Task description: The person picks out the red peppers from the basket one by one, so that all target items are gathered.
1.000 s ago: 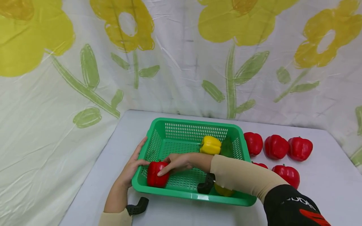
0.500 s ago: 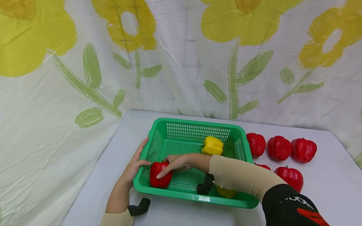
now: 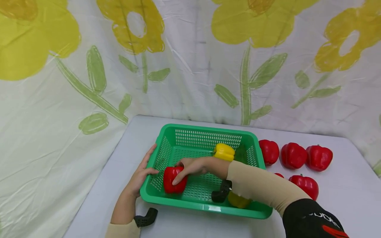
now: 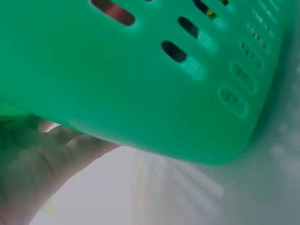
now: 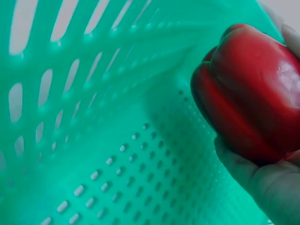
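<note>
My right hand (image 3: 193, 168) grips a red bell pepper (image 3: 170, 180) inside the left part of a green plastic basket (image 3: 205, 207). In the right wrist view the bell pepper (image 5: 253, 93) is held above the basket's perforated floor, fingers and thumb on opposite sides. My left hand (image 3: 139, 178) holds the basket's left rim, thumb over the edge and fingers along the outside. From the left wrist, the basket wall (image 4: 117, 93) fills most of the view, partly hiding the left hand (image 4: 42, 164).
A yellow bell pepper (image 3: 224, 151) and a dark green vegetable (image 3: 241, 154) lie at the basket's right end. Another yellowish one (image 3: 238, 201) is partly under my forearm. Several red bell peppers (image 3: 294, 156) sit on the white table (image 3: 336, 198) to the right.
My right hand has moved the red bell pepper up and to the right, away from the basket's front left corner. The left hand stays on the rim.
</note>
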{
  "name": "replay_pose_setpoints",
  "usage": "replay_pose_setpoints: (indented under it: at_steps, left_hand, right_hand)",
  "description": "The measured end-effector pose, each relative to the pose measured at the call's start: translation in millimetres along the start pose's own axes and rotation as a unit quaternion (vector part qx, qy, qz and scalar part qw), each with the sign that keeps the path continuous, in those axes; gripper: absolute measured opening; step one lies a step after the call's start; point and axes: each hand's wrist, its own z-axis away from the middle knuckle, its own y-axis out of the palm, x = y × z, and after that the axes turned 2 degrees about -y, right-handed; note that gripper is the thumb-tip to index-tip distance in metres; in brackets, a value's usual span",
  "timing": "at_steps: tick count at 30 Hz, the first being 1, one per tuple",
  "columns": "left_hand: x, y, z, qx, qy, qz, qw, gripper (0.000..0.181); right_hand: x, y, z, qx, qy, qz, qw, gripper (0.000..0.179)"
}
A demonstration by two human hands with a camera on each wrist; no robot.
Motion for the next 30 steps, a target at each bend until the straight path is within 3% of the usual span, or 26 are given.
replay_pose_setpoints:
  at_steps: [6,13,21,30]
  left_hand:
    - [-1.1,0.4,-0.4,-0.002,-0.001,0.003,1.0,0.083]
    - [-0.1,-1.3,-0.2,0.006,0.007,0.001,1.0,0.087]
    - [-0.5,-0.9,1.0,0.007,0.012,-0.025,0.9996,0.087]
    - [0.6,-1.8,0.7,0.007,0.013,-0.026,0.9995,0.087]
  right_hand:
    - [3,-9,16.6,-0.02,-0.004,-0.018,0.9996,0.077]
    - [7,-19,42.1,-0.011,-0.037,-0.078,0.9962,0.073]
    - [1,-25,68.2,-0.021,-0.048,-0.123,0.9911,0.063]
    - [-13,-27,89.7,-0.062,-0.038,-0.171,0.9825,0.08]
